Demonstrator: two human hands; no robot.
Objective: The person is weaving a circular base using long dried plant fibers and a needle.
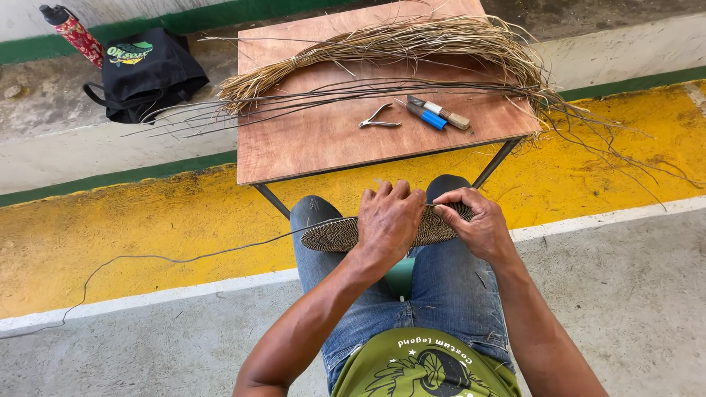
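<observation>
A flat, round, dark-and-tan woven fibre disc [331, 234] lies across the person's knees. The left hand [388, 220] presses down on its middle, fingers closed over the far edge; the right hand [474, 224] pinches the rim just beside it. It looks light, stiff yet slightly springy, best gripped at the rim. A long dark strand [147, 259] trails away left of the hands.
</observation>
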